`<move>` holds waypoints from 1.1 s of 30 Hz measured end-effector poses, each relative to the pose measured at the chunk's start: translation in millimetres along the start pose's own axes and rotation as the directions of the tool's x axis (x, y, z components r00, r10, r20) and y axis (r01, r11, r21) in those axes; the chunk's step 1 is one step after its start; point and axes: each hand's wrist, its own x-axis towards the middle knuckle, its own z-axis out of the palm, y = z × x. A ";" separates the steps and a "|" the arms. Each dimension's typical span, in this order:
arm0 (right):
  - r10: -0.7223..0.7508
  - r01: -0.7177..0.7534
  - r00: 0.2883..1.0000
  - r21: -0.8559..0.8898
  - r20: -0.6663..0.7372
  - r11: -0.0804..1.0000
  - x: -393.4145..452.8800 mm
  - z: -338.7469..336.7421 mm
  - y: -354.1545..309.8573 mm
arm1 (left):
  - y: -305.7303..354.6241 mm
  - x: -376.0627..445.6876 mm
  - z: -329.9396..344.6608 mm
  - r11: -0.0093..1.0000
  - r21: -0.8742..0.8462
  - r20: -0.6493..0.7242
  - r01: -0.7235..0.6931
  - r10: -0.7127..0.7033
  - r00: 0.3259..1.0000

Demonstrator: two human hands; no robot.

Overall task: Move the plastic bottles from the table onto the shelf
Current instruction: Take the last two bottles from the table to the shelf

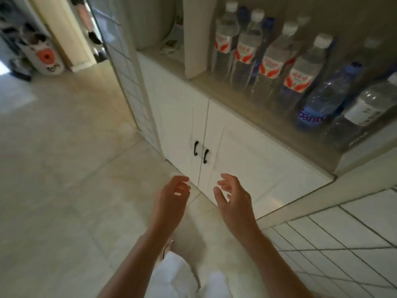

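- Nearest the camera, white trousers (171, 278) and two bare forearms reach forward over a pale tiled floor (53, 168).
- The left hand (171, 196) hangs in the air with its fingers loosely curled and spread, holding nothing.
- The right hand (234, 196) is just beside it, palm turned inward, fingers relaxed and apart, also holding nothing; the two hands do not touch.
- Beyond the hands stands a white cabinet (247, 151) with two doors and two small black handles (200, 151) side by side at the seam.
- On top of the cabinet runs the shelf (214, 87), a beige recessed ledge, and the plastic bottles (272, 61) stand on it in rows.
- The front row is clear bottles with white caps and white labels printed with red-orange leaf shapes, standing upright and close together.
- To the right of them are a blue-tinted bottle (322, 97) with a blue cap and purple lettering, and a clear bottle (365, 110) with a white label.
- More bottles with blue caps show behind; they are blurred.
- A white tiled wall (343, 233) is at the near right.
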 end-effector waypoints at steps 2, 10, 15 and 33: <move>-0.045 0.046 0.993 -0.003 0.106 0.999 -12.0 24.8 -11.9 | -21.4 -24.2 -27.8 0.997 0.023 -0.064 0.078 -0.077 0.995; -0.248 0.296 0.790 0.006 0.561 0.955 -74.7 138.0 -66.3 | -100.2 -140.5 -139.2 0.934 -0.047 -0.487 0.353 -0.330 0.809; -0.322 0.438 0.585 0.044 0.744 0.898 -133.2 207.1 -99.9 | -142.0 -227.3 -194.4 0.869 -0.208 -0.662 0.450 -0.463 0.589; -0.367 0.595 -0.026 0.309 0.930 0.742 -440.1 435.6 -207.1 | -267.9 -546.6 -357.4 0.632 -0.634 -0.758 0.446 -0.622 -0.197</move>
